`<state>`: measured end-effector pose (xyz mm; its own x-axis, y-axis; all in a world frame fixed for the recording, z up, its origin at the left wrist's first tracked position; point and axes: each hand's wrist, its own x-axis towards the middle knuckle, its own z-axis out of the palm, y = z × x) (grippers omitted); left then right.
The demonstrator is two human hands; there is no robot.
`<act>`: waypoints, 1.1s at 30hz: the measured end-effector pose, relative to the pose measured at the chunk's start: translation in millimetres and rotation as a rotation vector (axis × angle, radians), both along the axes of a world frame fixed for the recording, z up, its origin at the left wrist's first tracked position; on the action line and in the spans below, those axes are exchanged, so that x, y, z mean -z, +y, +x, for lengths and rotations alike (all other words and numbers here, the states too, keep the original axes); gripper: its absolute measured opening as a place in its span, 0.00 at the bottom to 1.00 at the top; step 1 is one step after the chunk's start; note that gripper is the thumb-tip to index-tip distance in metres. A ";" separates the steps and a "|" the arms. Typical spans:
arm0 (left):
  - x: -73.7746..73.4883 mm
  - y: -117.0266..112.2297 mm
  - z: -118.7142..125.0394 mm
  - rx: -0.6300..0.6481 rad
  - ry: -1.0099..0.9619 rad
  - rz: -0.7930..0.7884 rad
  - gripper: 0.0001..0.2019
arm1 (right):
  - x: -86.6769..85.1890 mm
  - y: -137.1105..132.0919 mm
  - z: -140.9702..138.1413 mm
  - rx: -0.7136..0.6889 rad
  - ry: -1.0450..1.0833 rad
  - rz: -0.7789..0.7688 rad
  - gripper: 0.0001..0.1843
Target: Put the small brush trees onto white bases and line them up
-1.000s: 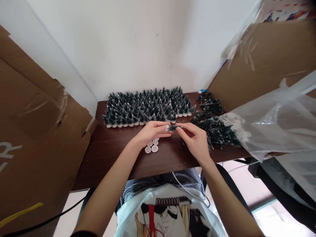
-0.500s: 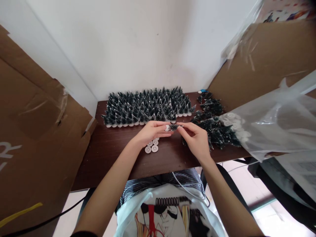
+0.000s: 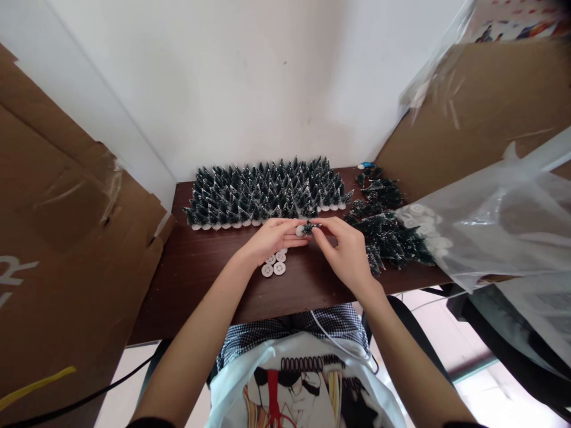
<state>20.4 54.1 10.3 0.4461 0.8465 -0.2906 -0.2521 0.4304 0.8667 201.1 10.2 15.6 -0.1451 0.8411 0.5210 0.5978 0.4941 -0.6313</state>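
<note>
Over the dark wooden table point(image 3: 200, 279), my left hand point(image 3: 272, 239) pinches a small white round base point(image 3: 300, 230). My right hand point(image 3: 345, 252) pinches a tiny dark green frosted tree point(image 3: 309, 226) that lies sideways with its stem at the base. The two hands meet fingertip to fingertip just in front of the rows of standing little trees point(image 3: 263, 193). A few loose white bases point(image 3: 275, 265) lie on the table under my left wrist.
A heap of loose trees point(image 3: 383, 229) lies to the right, beside a clear plastic bag point(image 3: 486, 226) holding white bases. Cardboard panels stand at left point(image 3: 66, 238) and right point(image 3: 482, 113). A white wall rises behind the table.
My right hand has shifted left and pushed the little tree closer to the white base in my left fingers. The left hand has hardly moved.
</note>
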 end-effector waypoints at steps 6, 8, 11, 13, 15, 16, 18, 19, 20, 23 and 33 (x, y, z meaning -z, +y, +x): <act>0.3 -0.7 -1.3 0.042 -0.039 0.018 0.14 | 0.1 2.6 -6.4 -0.023 -0.146 -0.042 0.13; -0.7 -1.3 -1.2 0.044 -0.040 0.010 0.14 | 0.0 3.2 -6.8 -0.025 -0.194 -0.083 0.14; -3.0 -2.0 -0.8 0.047 -0.015 -0.002 0.15 | -0.9 3.9 -5.8 -0.056 -0.261 -0.108 0.17; -4.6 -2.3 -0.4 0.050 0.003 -0.002 0.16 | -2.1 4.5 -4.2 -0.080 -0.293 -0.096 0.19; -5.9 -2.9 0.2 0.060 0.004 0.000 0.16 | -3.5 5.4 -2.5 -0.094 -0.309 -0.086 0.21; -6.3 -3.4 0.5 0.068 -0.004 0.002 0.16 | -4.4 5.9 -1.7 -0.094 -0.313 -0.086 0.21; -6.6 -4.4 1.1 0.085 -0.027 0.011 0.17 | -6.3 6.9 -0.5 -0.096 -0.323 -0.090 0.20; -6.4 -4.8 1.3 0.092 -0.037 0.016 0.17 | -7.6 7.3 0.1 -0.094 -0.328 -0.093 0.20; -6.1 -5.2 1.5 0.100 -0.044 0.024 0.17 | -9.2 7.6 0.8 -0.093 -0.333 -0.098 0.19; -5.2 -5.3 2.2 0.136 -0.067 0.051 0.18 | -16.6 8.8 5.0 -0.107 -0.329 -0.140 0.19; -18.9 -18.5 -4.7 -0.049 0.427 0.476 0.11 | -47.6 63.9 65.8 -0.080 -0.278 -0.225 0.20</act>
<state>15.6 35.6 29.2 0.3318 0.9431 -0.0220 0.1482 -0.0291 0.9885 266.9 74.1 63.2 -0.3253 0.9105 0.2554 0.7271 0.4135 -0.5480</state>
